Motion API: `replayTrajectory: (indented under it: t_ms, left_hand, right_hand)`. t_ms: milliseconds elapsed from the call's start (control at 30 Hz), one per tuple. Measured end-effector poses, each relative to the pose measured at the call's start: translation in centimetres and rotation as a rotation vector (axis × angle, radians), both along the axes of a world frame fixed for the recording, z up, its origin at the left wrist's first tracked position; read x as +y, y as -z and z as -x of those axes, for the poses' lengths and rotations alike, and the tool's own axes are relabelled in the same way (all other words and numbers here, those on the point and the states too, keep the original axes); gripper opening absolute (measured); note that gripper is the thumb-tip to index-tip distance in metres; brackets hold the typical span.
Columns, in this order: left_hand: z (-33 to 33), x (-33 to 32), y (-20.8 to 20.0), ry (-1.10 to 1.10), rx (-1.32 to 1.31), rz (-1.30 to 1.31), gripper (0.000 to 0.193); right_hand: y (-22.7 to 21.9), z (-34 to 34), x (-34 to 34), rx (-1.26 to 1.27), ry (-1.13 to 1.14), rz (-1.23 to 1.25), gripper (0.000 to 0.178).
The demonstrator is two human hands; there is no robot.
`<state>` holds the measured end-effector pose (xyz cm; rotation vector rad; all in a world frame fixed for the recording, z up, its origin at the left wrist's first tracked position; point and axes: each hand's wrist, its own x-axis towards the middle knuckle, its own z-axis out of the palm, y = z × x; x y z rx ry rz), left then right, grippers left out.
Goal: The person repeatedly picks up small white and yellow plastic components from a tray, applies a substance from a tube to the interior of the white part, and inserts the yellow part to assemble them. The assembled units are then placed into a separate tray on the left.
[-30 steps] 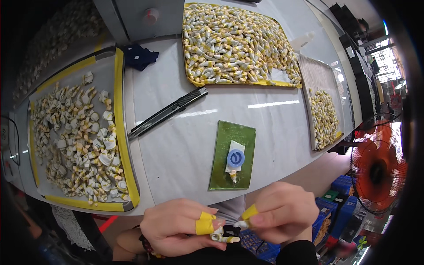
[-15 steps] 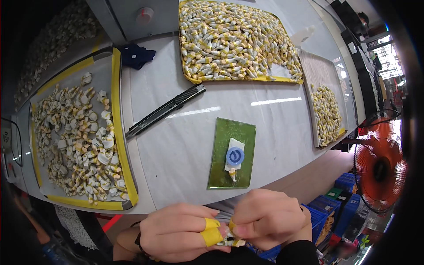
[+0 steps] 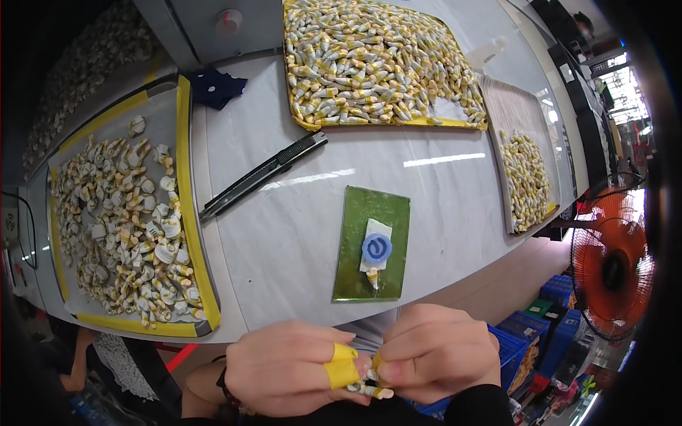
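"Where's the small piece?"

"The small piece point(image 3: 371, 390) sits low in the view, in the left hand point(image 3: 284, 366), between the thumb and the fingers wrapped in yellow tape point(image 3: 342, 366). It's white with a peach end."

"Which way does it lie?"

"Nearly level: its long axis runs from about nine o'clock to a shade past three, with the peach end poking out towards the right hand point(image 3: 437, 355)."

"Which hand is nearer, then?"

"Both are close. The left pinches it from nine o'clock; the right comes in from about two, its thumb and forefinger pressed together just above the piece. Whether anything sits between those two fingertips, I can't tell."

"And around them?"

"At twelve o'clock from the hands, well apart from them, lies a green board point(image 3: 355, 213). It bears a white pad point(image 3: 376, 227) with a blue disc point(image 3: 376, 248) on top, and another banded piece point(image 3: 373, 277) at the pad's six o'clock end, pointing to six."

"Farther out?"

"A cutter point(image 3: 263, 174) at eleven, a tray of bulkier pieces point(image 3: 186, 142) at ten, a packed tray point(image 3: 451, 110) at twelve, a part-filled tray point(image 3: 522, 106) at one, and an orange fan point(image 3: 611, 266) at two."
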<state>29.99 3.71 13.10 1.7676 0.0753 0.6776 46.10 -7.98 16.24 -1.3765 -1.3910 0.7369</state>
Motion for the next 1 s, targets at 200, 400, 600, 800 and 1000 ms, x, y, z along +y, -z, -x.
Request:
replayTrajectory:
  t_ms: [200,400,600,800,1000]
  left_hand:
    - [-0.5,-1.3,0.6,-0.320,-0.049,-0.219,0.033]
    - [0.0,-1.8,0.3,-0.072,0.104,0.792,0.031]
    - [0.3,-1.3,1.2,0.124,0.007,0.976,0.022]
    - [0.2,-1.3,1.0,0.152,0.095,0.895,0.016]
    - [1.5,-0.9,0.5,0.148,0.227,0.767,0.018]
  right_hand:
    - [1.3,0.2,-0.3,-0.069,0.074,-0.224,0.022]
    - [2.4,-1.5,0.2,0.228,-0.080,-0.149,0.015]
    - [1.5,-1.4,1.5,0.227,-0.170,-0.020,0.018]
    - [0.9,-1.7,1.5,0.154,-0.195,0.064,0.012]
    - [0.0,-0.6,1.6,0.131,-0.150,0.130,0.013]
